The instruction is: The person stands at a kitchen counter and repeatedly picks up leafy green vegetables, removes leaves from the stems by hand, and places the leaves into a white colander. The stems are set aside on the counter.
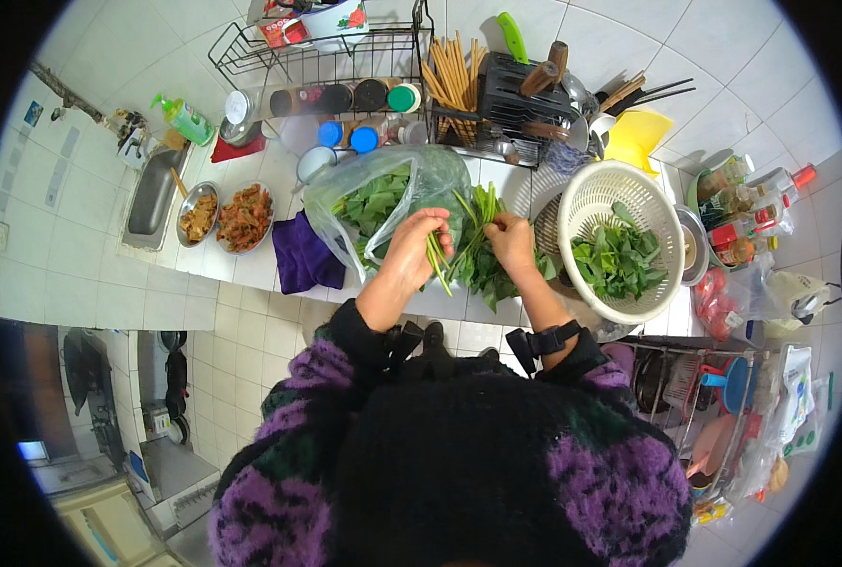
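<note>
Green stems (436, 259) pass through the closed fingers of my left hand (421, 244). My right hand (511, 244) pinches the stalks of a bunch of leafy greens (492, 273) lying on the white tiled counter; its fingertips are partly hidden by the hand. Behind my left hand is an opened clear plastic bag (321, 191) with more leafy greens (378, 198) inside. To the right of my right hand stands a cream plastic colander (570, 205), and loose green leaves (619, 259) lie in its bottom.
Two dishes of cooked food (198, 218) (245, 216) and a purple cloth (307, 255) are on the left, near a sink (155, 198). A wire rack (321, 64) with jars and a black knife block (527, 88) line the wall. Bottles (740, 205) crowd the right end.
</note>
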The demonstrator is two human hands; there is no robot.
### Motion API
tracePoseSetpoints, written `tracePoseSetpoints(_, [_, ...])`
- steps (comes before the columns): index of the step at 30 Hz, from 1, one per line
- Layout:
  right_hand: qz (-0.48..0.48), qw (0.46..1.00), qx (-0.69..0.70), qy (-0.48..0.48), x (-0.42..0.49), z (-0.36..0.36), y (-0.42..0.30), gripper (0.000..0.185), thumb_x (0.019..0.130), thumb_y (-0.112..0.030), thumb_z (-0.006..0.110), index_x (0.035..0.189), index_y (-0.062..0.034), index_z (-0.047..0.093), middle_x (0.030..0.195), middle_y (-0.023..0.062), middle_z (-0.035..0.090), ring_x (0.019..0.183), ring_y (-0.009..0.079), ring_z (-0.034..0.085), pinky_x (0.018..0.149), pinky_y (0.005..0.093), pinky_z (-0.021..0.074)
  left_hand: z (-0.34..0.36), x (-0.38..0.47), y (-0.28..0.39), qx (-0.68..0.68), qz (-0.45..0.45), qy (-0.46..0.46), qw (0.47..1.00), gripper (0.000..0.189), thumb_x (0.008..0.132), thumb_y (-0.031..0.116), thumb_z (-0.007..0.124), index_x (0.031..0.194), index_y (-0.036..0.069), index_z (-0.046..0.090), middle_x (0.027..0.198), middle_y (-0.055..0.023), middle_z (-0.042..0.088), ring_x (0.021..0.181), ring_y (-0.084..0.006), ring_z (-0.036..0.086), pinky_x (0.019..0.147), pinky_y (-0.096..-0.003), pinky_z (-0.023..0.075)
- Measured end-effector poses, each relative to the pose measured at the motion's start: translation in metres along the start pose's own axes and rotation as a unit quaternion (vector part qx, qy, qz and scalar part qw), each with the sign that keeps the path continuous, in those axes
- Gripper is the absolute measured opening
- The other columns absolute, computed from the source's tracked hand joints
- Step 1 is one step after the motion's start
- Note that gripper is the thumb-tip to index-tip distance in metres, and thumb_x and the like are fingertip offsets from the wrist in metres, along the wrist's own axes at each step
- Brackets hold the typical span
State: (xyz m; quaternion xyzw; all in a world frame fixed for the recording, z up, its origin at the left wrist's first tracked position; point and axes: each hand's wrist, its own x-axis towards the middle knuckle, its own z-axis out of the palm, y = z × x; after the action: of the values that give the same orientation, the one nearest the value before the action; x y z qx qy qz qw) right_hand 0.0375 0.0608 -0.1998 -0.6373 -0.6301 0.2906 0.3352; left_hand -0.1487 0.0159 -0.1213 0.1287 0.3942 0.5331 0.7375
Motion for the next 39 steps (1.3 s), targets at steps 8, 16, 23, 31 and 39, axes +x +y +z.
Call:
tracePoseSetpoints(8, [-0.041,0.954,0.247,-0.162,-0.008,-0.058,-0.027,0.011,0.081,-0.008,0.059,0.079,0.0024,0.060,0.065,0.0016,0.054,0.061,0.0084,0.047,0.057,0.0263,0.0419,0.038,0.014,-0.013,0.319,0.164,-0.091,0.929,0.027,0.087,0.014,0.067,0.109,0.003,0.058,0.090,0.0007,0.054,0.065,-0.0054,0.046,0.053,-0.0213,0.0376])
tracePoseSetpoints(16, [-0.052,0.968,0.190,-0.157,-0.024,-0.074,-0.030,0.016,0.090,-0.014,0.062,0.084,0.0012,0.063,0.069,-0.0029,0.056,0.063,0.0040,0.048,0.058,0.0204,0.0423,0.047,0.026,-0.025,0.514,0.285,-0.089,0.804,0.016,0.082,0.013,0.067,0.091,0.000,0.065,0.084,-0.0095,0.059,0.075,-0.0195,0.057,0.070,-0.0317,0.0450])
tracePoseSetpoints(23, [0.039,0.880,0.456,-0.130,-0.027,-0.106,-0.036,0.019,0.090,-0.020,0.065,0.099,-0.0032,0.066,0.076,-0.0003,0.063,0.066,0.0078,0.059,0.060,0.0221,0.0488,0.051,0.011,0.007,0.544,0.321,-0.052,0.774,0.018,0.087,0.009,0.058,0.101,0.002,0.067,0.099,-0.0091,0.065,0.089,-0.0173,0.061,0.080,-0.0299,0.0466])
tracePoseSetpoints(31, [-0.029,0.905,0.330,-0.266,-0.036,-0.117,-0.051,0.017,0.091,-0.018,0.061,0.090,-0.0005,0.063,0.072,-0.0017,0.057,0.061,0.0066,0.050,0.057,0.0219,0.0431,0.081,-0.001,0.003,0.510,0.245,-0.187,0.803,0.027,0.092,0.026,0.061,0.101,0.000,0.065,0.089,-0.0034,0.065,0.084,-0.0106,0.057,0.076,-0.0265,0.0452])
tracePoseSetpoints(39, [-0.125,0.946,0.220,-0.203,-0.042,-0.142,-0.047,0.017,0.082,-0.008,0.054,0.071,0.0030,0.060,0.064,0.0012,0.053,0.055,0.0089,0.046,0.053,0.0251,0.0403,0.092,-0.006,-0.008,0.483,0.211,-0.299,0.795,0.017,0.089,0.016,0.063,0.095,0.001,0.066,0.089,-0.0027,0.064,0.084,-0.0106,0.057,0.077,-0.0264,0.0454])
